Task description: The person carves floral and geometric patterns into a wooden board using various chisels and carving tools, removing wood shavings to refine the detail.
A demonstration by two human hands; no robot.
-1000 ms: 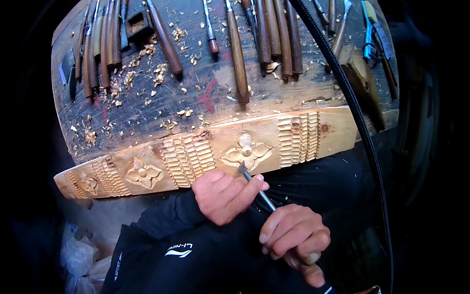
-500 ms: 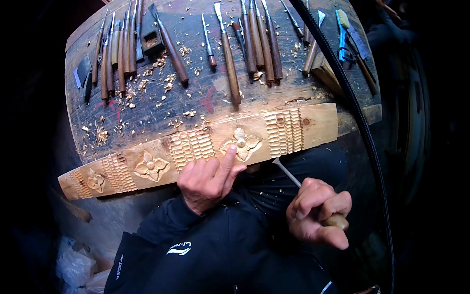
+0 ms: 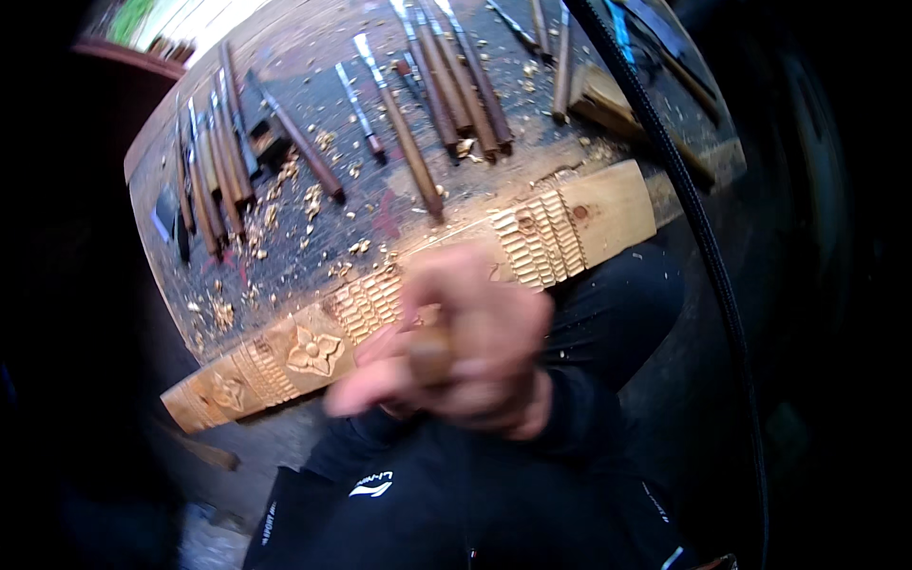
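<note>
My right hand (image 3: 499,332), smeared by motion, is raised over the carved board and closed around a wood chisel. The round butt of the chisel's handle (image 3: 429,355) points up at me, while its blade is hidden beneath the hand. Behind it, only a sliver of my left hand (image 3: 373,348) shows at the board's near edge; its fingers are covered. The long pale wooden board (image 3: 617,214) lies slantwise along the bench edge, bearing carved flowers and bands of small notched rows. One flower (image 3: 315,351) shows left of my hands; another is covered by my right hand.
Several wood-handled chisels (image 3: 407,142) lie across the dark workbench (image 3: 285,57) among wood shavings (image 3: 313,199). A wooden block (image 3: 608,103) sits at the right. A black braided cable (image 3: 698,218) crosses the right side of the view.
My right hand has swung left with the chisel, from beside the board to over its middle, covering most of my left hand. The view has tilted and shifted.
</note>
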